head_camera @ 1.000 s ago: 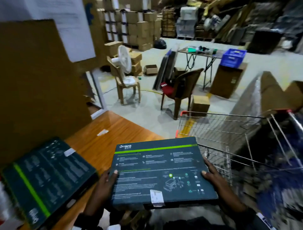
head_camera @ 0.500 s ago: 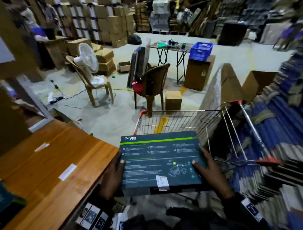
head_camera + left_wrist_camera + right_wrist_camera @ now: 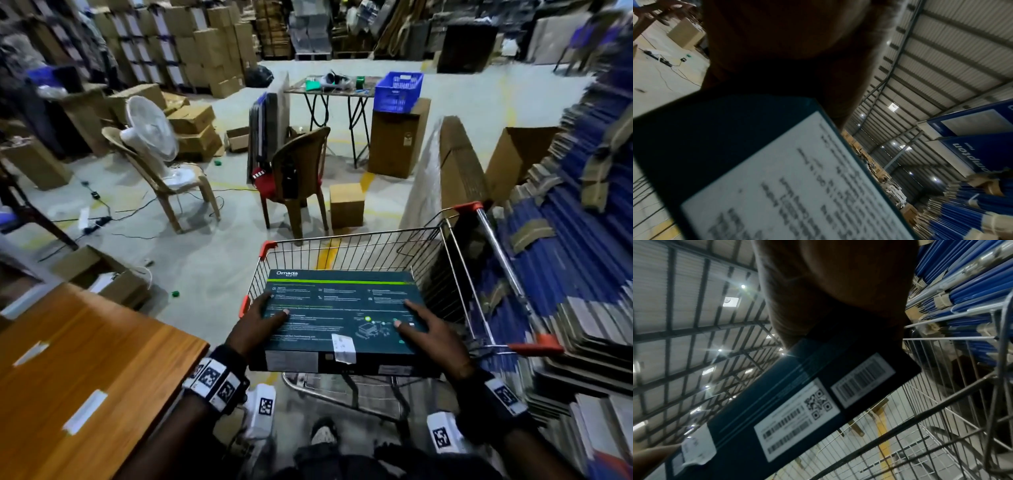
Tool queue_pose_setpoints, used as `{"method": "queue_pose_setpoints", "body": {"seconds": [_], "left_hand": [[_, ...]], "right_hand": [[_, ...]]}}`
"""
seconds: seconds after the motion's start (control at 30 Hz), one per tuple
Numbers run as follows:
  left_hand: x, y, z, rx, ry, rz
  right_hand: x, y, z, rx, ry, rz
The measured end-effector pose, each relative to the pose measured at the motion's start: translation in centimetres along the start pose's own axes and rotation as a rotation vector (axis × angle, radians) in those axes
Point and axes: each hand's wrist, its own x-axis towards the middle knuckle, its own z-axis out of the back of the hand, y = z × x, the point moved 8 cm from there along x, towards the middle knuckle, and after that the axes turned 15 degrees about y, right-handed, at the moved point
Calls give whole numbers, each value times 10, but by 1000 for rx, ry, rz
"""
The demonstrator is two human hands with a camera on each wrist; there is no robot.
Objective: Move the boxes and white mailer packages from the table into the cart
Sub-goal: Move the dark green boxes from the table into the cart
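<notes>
- I held the flat dark teal cardboard box with the green stripe (image 3: 342,315) level between both hands, over the open top of the wire shopping cart with red corner caps (image 3: 346,246).
- My left hand (image 3: 257,323) clasped the box's left edge, thumb laid on the printed top and the other fingers wrapped out of sight beneath; my right hand (image 3: 430,337) did the same on the right edge, fingers spread on the top face.
- The box had not yet gone inside: I judged it to be above the rim, its near end closer to me than the cart's near wall.
- What could have gone wrong: the box looked nearly as wide as the basket, so lowering it skewed could have caught a corner on the wire side or on the rim beside the red-capped handle (image 3: 534,347).
- Letting go from that height could have made it land on edge and dent a corner, since only my two side holds kept it flat.
- The barcode labels (image 3: 797,417) on the near side face could have scraped against the wires.
- The cart: through its mesh I saw only floor and a yellow line, and no other parcel in the part that showed.
- The wooden table (image 3: 85,370) to my left showed only strips of white tape; any remaining packages lay out of view.
</notes>
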Motion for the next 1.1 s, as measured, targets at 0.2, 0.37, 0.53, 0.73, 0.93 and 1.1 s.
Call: {"method": "queue_pose_setpoints", "body": {"seconds": [0.2,0.37,0.53,0.73,0.93,1.1], "left_hand": [[121,9,2,-85,182,108],[190,-7,-11,-64,248,241],[264,37,-18,-157,213,361],[328,118,-35,-296,142,507],[357,166,-52,-302,130,604],[372,208,-73,-319,191,634]], "right_hand": [[85,-22,24,-44,76,-108],[164,-59,28,-79,167,-240],[241,-104,10,-122,273,-324],[298,-181,-20,-130,365,-401],[326,-229,-37,-160,245,-406],[343,-263,-52,-182,180,-461]]}}
